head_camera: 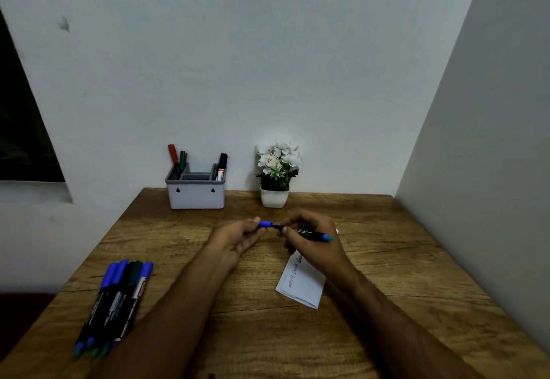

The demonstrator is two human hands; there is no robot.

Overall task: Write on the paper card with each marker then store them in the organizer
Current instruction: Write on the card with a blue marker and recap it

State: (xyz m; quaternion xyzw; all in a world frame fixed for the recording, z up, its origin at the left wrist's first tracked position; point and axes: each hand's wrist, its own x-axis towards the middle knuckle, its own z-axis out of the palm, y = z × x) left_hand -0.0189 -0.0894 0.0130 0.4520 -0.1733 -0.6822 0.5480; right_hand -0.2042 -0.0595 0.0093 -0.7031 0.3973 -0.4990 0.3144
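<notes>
Blue marker [309,233] and its cap [265,224] held above the tabletop [387,259], mid-scene.

Head view: left hand [238,239] pinching the blue cap, right hand [312,242] gripping the marker barrel, cap just beside the tip. Under the right hand, a paper card [300,286] bearing handwriting. Near left, a row of markers [114,301] lying side by side. Far, against the wall, a grey organizer [196,194] holding several markers, with a potted plant [276,170] to its right.

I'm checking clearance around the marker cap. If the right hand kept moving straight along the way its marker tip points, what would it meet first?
The right hand points its marker leftward at the blue cap pinched in the left hand. It would likely meet that cap first.
</notes>
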